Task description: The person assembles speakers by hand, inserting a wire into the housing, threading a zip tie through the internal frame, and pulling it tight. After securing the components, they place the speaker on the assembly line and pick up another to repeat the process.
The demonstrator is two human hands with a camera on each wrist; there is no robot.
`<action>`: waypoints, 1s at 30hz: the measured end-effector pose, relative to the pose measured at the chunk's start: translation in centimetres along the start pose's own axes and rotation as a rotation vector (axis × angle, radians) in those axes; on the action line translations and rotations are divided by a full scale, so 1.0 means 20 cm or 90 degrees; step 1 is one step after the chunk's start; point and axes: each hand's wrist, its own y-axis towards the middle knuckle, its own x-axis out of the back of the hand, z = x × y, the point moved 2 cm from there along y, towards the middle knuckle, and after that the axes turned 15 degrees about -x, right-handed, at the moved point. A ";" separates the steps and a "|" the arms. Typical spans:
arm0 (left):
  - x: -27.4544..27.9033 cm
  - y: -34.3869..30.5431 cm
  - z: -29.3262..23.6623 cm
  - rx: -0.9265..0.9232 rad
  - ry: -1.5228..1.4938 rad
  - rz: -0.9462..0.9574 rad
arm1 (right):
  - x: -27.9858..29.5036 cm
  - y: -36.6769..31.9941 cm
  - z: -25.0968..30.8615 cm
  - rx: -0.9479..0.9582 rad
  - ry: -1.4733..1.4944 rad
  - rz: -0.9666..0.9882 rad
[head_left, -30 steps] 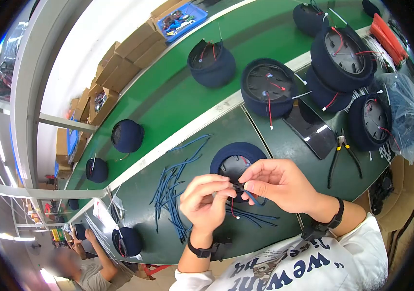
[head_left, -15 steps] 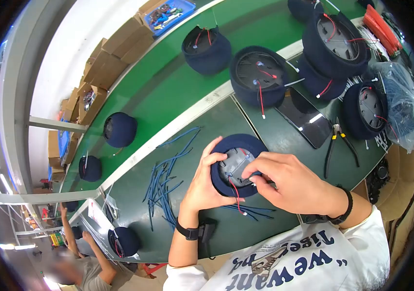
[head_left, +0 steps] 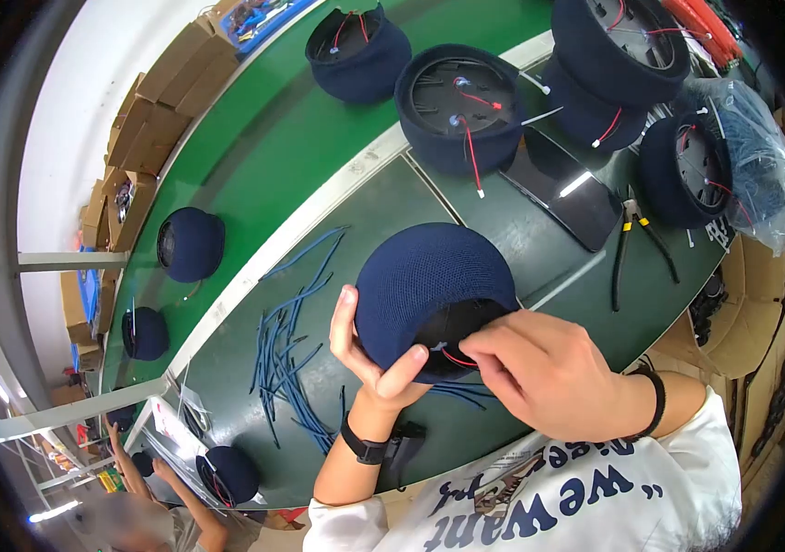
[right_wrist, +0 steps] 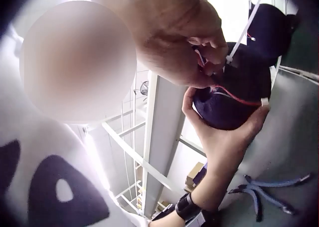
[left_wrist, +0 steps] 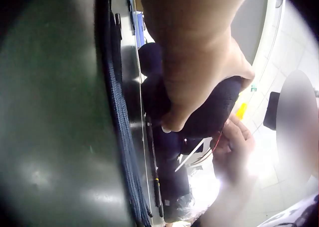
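Note:
My left hand (head_left: 378, 373) grips a round housing (head_left: 434, 276) covered in navy knit fabric, which is tilted so its dark opening faces my body. The thumb lies at the opening's rim while the fingers reach around the side. At that opening, my right hand (head_left: 549, 377) has curled fingers pinching a red wire (right_wrist: 239, 101) that comes out of the housing. A white connector hangs at one wire end in the right wrist view, near the left fingertips. A long white cable tie (right_wrist: 246, 28) sticks up beside the right fingers.
Dark blue cords (head_left: 296, 368) lie loose on the green table (head_left: 227, 414). Similar housings (head_left: 457, 110) with red wires stand behind, some on the green belt (head_left: 245, 120). A black phone-like slab (head_left: 562, 193), cutters (head_left: 636, 235) and a plastic bag (head_left: 746, 166) lie right. Another person sits at lower left.
First both hands worked a blue cord above the housing on the table. Then my left hand took hold of the housing; now it is raised and its opening tipped toward me. The view has shifted.

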 end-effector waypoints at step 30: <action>0.03 -0.23 -0.03 0.379 -0.127 -0.235 | -0.15 0.02 -0.02 -0.168 0.260 -0.003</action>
